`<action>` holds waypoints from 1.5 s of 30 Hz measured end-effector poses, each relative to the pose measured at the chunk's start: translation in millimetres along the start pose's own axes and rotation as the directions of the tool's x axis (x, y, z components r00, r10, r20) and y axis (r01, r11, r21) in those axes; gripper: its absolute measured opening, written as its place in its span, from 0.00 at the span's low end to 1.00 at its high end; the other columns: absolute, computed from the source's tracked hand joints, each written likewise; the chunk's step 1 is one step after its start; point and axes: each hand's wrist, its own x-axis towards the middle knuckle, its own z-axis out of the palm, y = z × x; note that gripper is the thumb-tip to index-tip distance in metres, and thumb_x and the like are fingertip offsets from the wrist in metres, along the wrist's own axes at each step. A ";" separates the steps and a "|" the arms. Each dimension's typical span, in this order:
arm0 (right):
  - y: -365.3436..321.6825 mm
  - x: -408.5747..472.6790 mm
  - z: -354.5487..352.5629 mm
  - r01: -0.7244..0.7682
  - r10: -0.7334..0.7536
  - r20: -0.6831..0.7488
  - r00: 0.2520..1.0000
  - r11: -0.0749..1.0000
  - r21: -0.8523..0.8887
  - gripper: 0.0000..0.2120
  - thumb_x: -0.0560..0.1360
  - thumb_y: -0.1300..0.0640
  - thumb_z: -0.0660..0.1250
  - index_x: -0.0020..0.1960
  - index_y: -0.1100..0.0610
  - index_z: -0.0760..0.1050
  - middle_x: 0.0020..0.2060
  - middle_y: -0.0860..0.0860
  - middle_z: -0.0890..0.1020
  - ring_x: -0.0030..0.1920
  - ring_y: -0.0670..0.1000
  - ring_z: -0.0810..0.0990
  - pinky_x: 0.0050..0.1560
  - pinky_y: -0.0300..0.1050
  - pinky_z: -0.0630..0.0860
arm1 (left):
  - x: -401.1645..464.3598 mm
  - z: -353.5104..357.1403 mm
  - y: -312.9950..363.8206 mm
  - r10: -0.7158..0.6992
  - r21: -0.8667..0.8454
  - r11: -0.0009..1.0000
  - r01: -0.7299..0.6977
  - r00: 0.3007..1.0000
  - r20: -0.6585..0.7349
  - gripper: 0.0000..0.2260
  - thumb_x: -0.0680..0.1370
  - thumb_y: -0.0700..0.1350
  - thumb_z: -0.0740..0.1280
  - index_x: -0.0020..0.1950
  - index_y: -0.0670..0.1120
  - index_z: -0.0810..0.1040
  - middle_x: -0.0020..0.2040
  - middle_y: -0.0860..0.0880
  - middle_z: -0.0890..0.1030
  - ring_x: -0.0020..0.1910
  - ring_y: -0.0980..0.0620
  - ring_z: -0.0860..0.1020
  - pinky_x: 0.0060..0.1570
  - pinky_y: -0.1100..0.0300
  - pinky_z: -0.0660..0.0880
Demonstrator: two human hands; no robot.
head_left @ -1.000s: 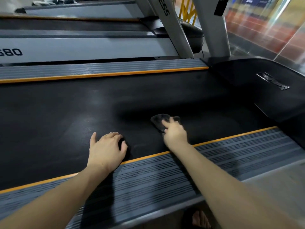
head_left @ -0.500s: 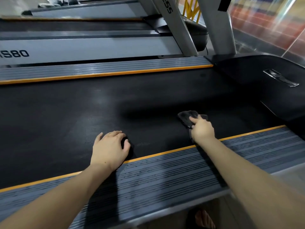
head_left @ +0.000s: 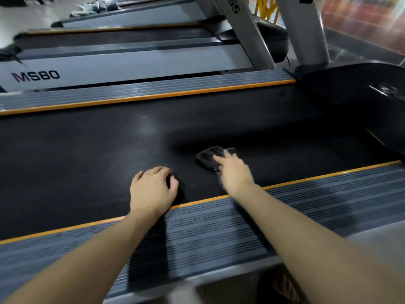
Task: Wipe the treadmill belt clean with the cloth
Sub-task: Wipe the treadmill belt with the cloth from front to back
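The black treadmill belt (head_left: 92,150) stretches across the head view between two orange-edged side rails. A small dark cloth (head_left: 207,156) lies flat on the belt near its right end. My right hand (head_left: 234,173) presses down on the cloth with its fingers, and it looks motion-blurred. My left hand (head_left: 153,187) rests palm down on the belt just inside the near rail, to the left of the cloth, holding nothing. A darker streak crosses the belt around the cloth.
The near grey ribbed side rail (head_left: 219,229) lies under both forearms. The far rail (head_left: 153,91) runs along the belt's other side. A black motor cover (head_left: 350,91) closes the belt's right end, with grey uprights (head_left: 306,34) behind it. Another treadmill marked MS80 (head_left: 36,76) stands beyond.
My right hand slid the cloth right along the belt, then back left toward my left hand. The left hand stayed planted on the belt.
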 end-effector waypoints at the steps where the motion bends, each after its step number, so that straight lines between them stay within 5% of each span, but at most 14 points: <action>1: 8.3 2.1 -4.2 -0.032 0.032 -0.010 0.999 0.999 -0.018 0.25 0.80 0.63 0.58 0.73 0.43 0.68 0.79 0.49 0.58 0.77 0.57 0.59 0.70 0.53 0.65 | -0.5 0.0 0.0 0.001 -0.001 1.000 -0.001 1.000 -0.006 0.13 0.79 0.54 0.57 0.52 0.55 0.81 0.56 0.57 0.83 0.56 0.54 0.79 0.69 0.49 0.67; 8: 6.7 -13.3 -11.1 0.043 -0.049 0.097 0.994 0.997 0.058 0.19 0.82 0.60 0.60 0.69 0.44 0.75 0.75 0.48 0.67 0.73 0.55 0.68 0.71 0.51 0.67 | -2.7 -4.9 5.7 -0.032 -0.036 0.999 0.031 0.999 -0.037 0.16 0.77 0.53 0.59 0.60 0.53 0.80 0.59 0.54 0.83 0.59 0.51 0.80 0.71 0.48 0.66; 14: -33.0 -20.2 12.7 0.368 -0.361 0.237 0.902 0.930 0.016 0.20 0.82 0.63 0.61 0.70 0.47 0.74 0.77 0.49 0.64 0.76 0.52 0.62 0.74 0.46 0.61 | -4.2 -6.1 -0.2 -0.006 -0.135 0.991 0.005 1.000 -0.009 0.21 0.78 0.53 0.58 0.69 0.52 0.76 0.65 0.52 0.80 0.63 0.50 0.78 0.69 0.49 0.68; 19: -45.4 4.8 22.9 0.299 -0.309 0.147 0.940 0.950 0.087 0.19 0.81 0.63 0.61 0.70 0.49 0.74 0.76 0.50 0.66 0.78 0.51 0.60 0.75 0.45 0.57 | 14.2 3.0 -20.6 -0.078 -0.292 0.952 0.088 0.996 0.045 0.23 0.78 0.56 0.56 0.71 0.54 0.74 0.71 0.55 0.75 0.71 0.53 0.71 0.70 0.48 0.68; 30: -71.1 115.7 48.4 0.153 -0.135 -0.095 0.986 0.965 0.214 0.19 0.81 0.63 0.62 0.65 0.46 0.78 0.74 0.45 0.69 0.77 0.45 0.60 0.72 0.32 0.53 | 104.4 13.2 -101.5 -0.043 -0.092 0.994 0.052 0.994 0.102 0.21 0.82 0.58 0.56 0.74 0.57 0.69 0.79 0.51 0.66 0.79 0.49 0.60 0.77 0.47 0.56; 34: -76.3 163.0 53.9 0.148 -0.119 -0.146 0.982 0.967 0.207 0.17 0.82 0.61 0.61 0.65 0.46 0.78 0.74 0.47 0.70 0.77 0.48 0.61 0.76 0.45 0.58 | 149.1 16.0 -116.5 -0.060 -0.089 0.994 0.067 0.995 0.082 0.20 0.82 0.58 0.56 0.74 0.57 0.70 0.79 0.51 0.66 0.80 0.48 0.58 0.77 0.46 0.55; 45: -97.7 277.4 62.5 0.103 -0.056 -0.292 0.955 0.984 0.146 0.17 0.80 0.60 0.63 0.64 0.45 0.79 0.72 0.49 0.73 0.72 0.52 0.69 0.71 0.48 0.66 | 245.8 31.4 -179.0 -0.070 -0.011 0.997 0.071 0.994 0.089 0.21 0.81 0.60 0.56 0.74 0.60 0.70 0.79 0.52 0.65 0.80 0.49 0.59 0.77 0.46 0.56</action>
